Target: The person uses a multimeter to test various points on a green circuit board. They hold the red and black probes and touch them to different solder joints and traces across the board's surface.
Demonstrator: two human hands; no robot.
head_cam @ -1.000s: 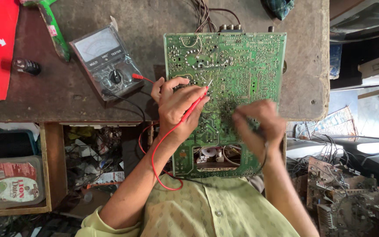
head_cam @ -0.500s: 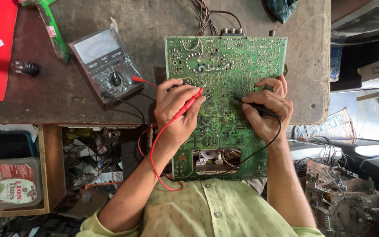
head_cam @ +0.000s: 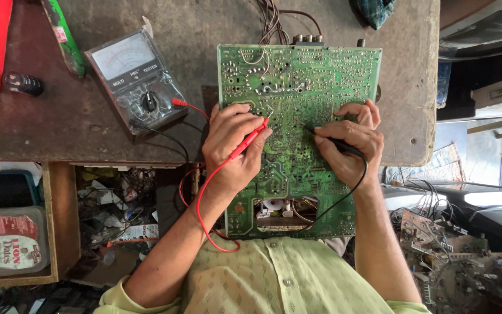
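A green circuit board (head_cam: 297, 104) is laid flat on the workbench (head_cam: 88, 128). A red probe (head_cam: 250, 138) is gripped by the left hand (head_cam: 233, 145) over the board's middle. A black probe (head_cam: 335, 142) is gripped by the right hand (head_cam: 350, 145), tip on the board. An analogue multimeter (head_cam: 135, 81) sits left of the board.

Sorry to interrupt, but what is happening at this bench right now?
A person is probing a green circuit board lying solder side up on the worn table. The left hand holds a red probe and the right hand a black probe, both tips on the board. Their leads run to an analog multimeter on the left.
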